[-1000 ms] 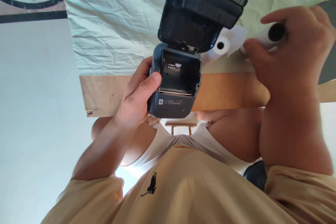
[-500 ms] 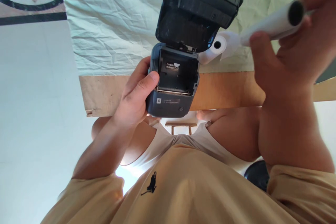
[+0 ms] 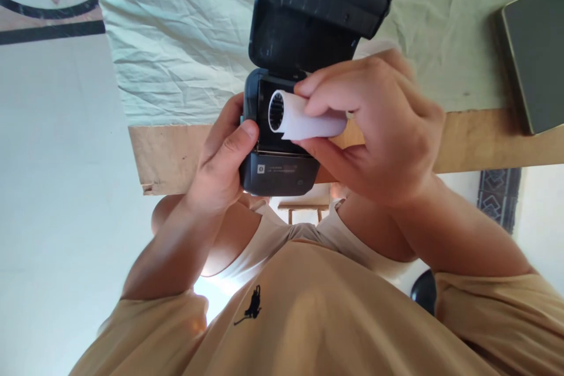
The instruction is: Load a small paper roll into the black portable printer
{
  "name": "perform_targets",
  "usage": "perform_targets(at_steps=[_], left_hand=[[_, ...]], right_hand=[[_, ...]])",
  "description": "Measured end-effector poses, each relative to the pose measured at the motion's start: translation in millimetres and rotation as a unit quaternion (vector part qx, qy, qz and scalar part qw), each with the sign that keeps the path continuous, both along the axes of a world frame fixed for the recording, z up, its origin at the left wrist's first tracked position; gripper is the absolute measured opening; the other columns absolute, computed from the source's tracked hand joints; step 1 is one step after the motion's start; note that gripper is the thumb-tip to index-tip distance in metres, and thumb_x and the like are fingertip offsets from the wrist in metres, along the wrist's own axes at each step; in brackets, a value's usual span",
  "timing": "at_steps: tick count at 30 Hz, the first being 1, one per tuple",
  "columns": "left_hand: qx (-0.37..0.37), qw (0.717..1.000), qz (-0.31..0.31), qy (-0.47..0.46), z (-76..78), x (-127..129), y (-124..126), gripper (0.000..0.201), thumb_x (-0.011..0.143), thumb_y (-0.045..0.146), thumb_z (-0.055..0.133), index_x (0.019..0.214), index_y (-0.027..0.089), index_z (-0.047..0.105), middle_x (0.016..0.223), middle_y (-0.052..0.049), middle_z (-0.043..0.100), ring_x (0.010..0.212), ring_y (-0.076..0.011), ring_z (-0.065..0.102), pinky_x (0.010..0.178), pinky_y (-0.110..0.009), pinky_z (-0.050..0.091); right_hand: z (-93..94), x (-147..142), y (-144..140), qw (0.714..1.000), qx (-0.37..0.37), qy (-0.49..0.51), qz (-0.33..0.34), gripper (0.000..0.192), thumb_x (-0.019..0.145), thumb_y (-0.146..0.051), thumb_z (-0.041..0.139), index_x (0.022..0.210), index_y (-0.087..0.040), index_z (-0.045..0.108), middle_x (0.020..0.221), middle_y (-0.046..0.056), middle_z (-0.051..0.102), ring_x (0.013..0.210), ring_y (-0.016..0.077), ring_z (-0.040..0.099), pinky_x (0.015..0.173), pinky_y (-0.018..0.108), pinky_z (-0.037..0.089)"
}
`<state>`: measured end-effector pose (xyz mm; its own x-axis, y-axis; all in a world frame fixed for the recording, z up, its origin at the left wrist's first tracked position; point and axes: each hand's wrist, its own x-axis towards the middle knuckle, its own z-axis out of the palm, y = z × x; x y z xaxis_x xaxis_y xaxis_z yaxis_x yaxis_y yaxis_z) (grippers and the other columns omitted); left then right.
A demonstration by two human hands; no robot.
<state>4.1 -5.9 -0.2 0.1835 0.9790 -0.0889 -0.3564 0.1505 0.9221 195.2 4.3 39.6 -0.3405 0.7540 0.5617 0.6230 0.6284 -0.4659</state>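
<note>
A dark label printer (image 3: 282,176) is gripped at its left side by my left hand (image 3: 224,158), thumb on the rim of the roll bay. Its black lid (image 3: 308,17) stands swung up and back. Between the thumb and fingers of my right hand (image 3: 383,123) is a white paper roll (image 3: 304,114), tilted over the printer's bay, its hollow ribbed core facing left. Whether the roll touches the bay, I cannot tell. My right hand hides the bay's right part.
A pale green cloth (image 3: 176,41) covers the table, with a bare wooden edge (image 3: 170,155) in front. At the right lies a dark flat device (image 3: 537,59). A white shape behind my right hand is mostly hidden. My legs are below the table edge.
My right hand has brought the paper roll from the upper right to over the printer's bay. The flat device at the right has come into view. My left hand keeps its grip.
</note>
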Motion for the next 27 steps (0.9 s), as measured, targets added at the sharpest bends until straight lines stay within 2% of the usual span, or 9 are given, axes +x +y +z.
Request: perform_targets(at_steps=[2,5,8,11,14,18,20,23,27], left_hand=[[0.007,1.000,-0.005,-0.005,0.6,-0.7,-0.7,0.039,0.097,0.047,0.048,0.111,0.016,0.067,0.109,-0.010,0.074,0.122,-0.0317,0.063,0.095,-0.044,0.053],[-0.004,1.000,-0.023,-0.002,4.5,-2.7,-0.6,0.031,0.095,0.042,0.056,0.112,0.019,0.068,0.110,-0.008,0.073,0.126,-0.0312,0.061,0.098,-0.045,0.053],[-0.013,0.999,-0.037,0.005,5.2,-3.8,-0.1,0.030,0.092,0.044,0.062,0.109,0.021,0.069,0.114,-0.007,0.073,0.126,-0.0324,0.060,0.097,-0.045,0.054],[-0.007,0.999,-0.034,0.002,3.9,-3.9,-0.8,0.037,0.092,0.047,0.061,0.116,0.020,0.069,0.123,-0.008,0.072,0.127,-0.0331,0.060,0.094,-0.044,0.055],[-0.010,0.999,-0.032,0.015,7.1,-5.6,-1.8,0.039,0.094,0.049,0.062,0.118,0.019,0.069,0.122,-0.007,0.073,0.131,-0.0329,0.059,0.095,-0.042,0.055],[-0.034,0.997,-0.068,0.032,7.3,-10.8,-0.6,0.053,0.084,0.057,0.075,0.120,0.019,0.069,0.128,-0.007,0.071,0.136,-0.0351,0.056,0.104,-0.041,0.053],[0.014,0.997,-0.081,0.001,-0.9,-13.0,0.6,0.056,0.087,0.049,0.073,0.136,0.024,0.063,0.134,-0.005,0.068,0.129,-0.0309,0.062,0.101,-0.039,0.056],[0.100,0.988,-0.103,-0.054,-16.8,-14.8,1.6,0.069,0.087,0.024,0.065,0.153,0.033,0.046,0.142,0.000,0.064,0.105,-0.0206,0.072,0.083,-0.032,0.062],[0.075,0.994,-0.075,-0.017,-22.1,-14.3,-0.2,0.075,0.081,0.021,0.070,0.151,0.036,0.049,0.150,0.002,0.058,0.097,-0.0172,0.074,0.077,-0.028,0.063]], right_hand=[[-2.7,-2.7,2.0,1.000,-0.004,-0.007,0.010,0.014,0.090,-0.017,0.067,0.100,-0.024,0.060,0.110,-0.005,0.077,0.099,0.0140,0.071,0.090,0.033,0.055],[-6.4,-4.1,2.4,0.999,-0.019,-0.021,0.030,0.008,0.095,-0.022,0.062,0.102,-0.025,0.064,0.115,-0.004,0.077,0.098,0.0143,0.071,0.090,0.033,0.057],[-8.4,-3.5,1.9,0.998,-0.032,-0.050,0.034,0.014,0.098,-0.019,0.054,0.097,-0.026,0.066,0.114,-0.005,0.077,0.095,0.0129,0.071,0.086,0.030,0.056],[-9.9,-1.3,1.6,0.998,0.005,-0.055,0.032,0.010,0.095,-0.020,0.059,0.098,-0.026,0.067,0.105,-0.004,0.078,0.091,0.0137,0.071,0.079,0.030,0.054],[-10.0,0.0,-0.6,0.994,0.081,-0.042,0.052,0.014,0.086,-0.020,0.070,0.099,-0.024,0.067,0.100,-0.004,0.078,0.083,0.0154,0.068,0.072,0.034,0.053],[-8.3,-3.4,-8.2,0.988,0.114,-0.057,0.085,0.006,0.090,-0.025,0.068,0.095,-0.026,0.065,0.096,-0.013,0.077,0.080,0.0110,0.063,0.065,0.033,0.047],[-9.1,-6.5,-11.8,0.990,0.103,-0.062,0.077,0.000,0.094,-0.027,0.064,0.094,-0.027,0.064,0.096,-0.015,0.076,0.081,0.0101,0.063,0.065,0.033,0.044],[-11.8,-9.2,-13.5,0.993,0.082,-0.057,0.056,0.002,0.094,-0.026,0.064,0.092,-0.028,0.064,0.094,-0.013,0.077,0.082,0.0111,0.063,0.068,0.034,0.043],[-8.5,-3.1,-10.1,0.995,0.058,-0.029,0.077,0.005,0.091,-0.031,0.065,0.091,-0.027,0.063,0.095,-0.008,0.076,0.083,0.0125,0.064,0.073,0.035,0.049]])
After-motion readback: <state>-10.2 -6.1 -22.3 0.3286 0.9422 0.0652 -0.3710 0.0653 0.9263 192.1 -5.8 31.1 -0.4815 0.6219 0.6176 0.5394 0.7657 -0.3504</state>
